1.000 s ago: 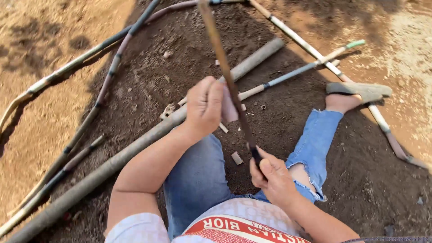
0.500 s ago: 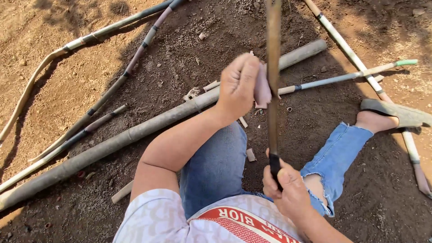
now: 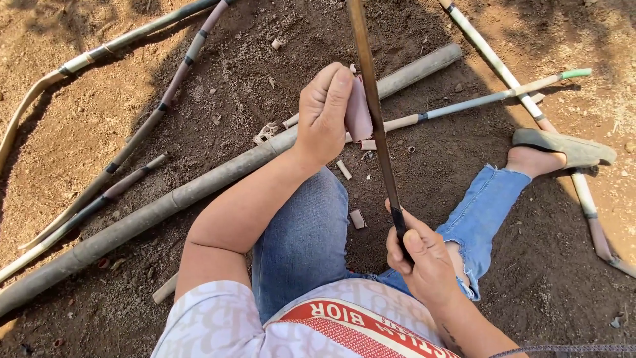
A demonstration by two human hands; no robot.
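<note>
In the head view, the left hand (image 3: 326,109) is now sitting at the upper centre of the frame, a little higher along the thin bamboo strip (image 3: 373,113) than it was half a second ago, and the strip itself is leaning slightly leftward at its top where before it was standing nearly upright; the camera is also showing more of the ground to the right than a moment back. Judging from that, the hand is working its way along the strip with the sanding sheet (image 3: 358,113), a pinkish folded piece that the fingers (image 3: 336,93) are pressing flat against the strip's left side. The right hand (image 3: 424,262), at the lower centre-right, is gripping the strip's dark lower end, its fingers curled shut around it, just as it was half a second ago. The strip is looking narrow, long and brown with a smooth sheen, running from the right hand up past the top edge of the frame. Under the arms, a thick grey bamboo pole (image 3: 199,189) is lying diagonally across the dark soil (image 3: 318,33), thinner poles are lying at the upper left and upper right, and small cut chips (image 3: 358,219) are scattered near the knee of the blue jeans (image 3: 301,238). A sandalled foot (image 3: 563,149) is resting at the right.
</note>
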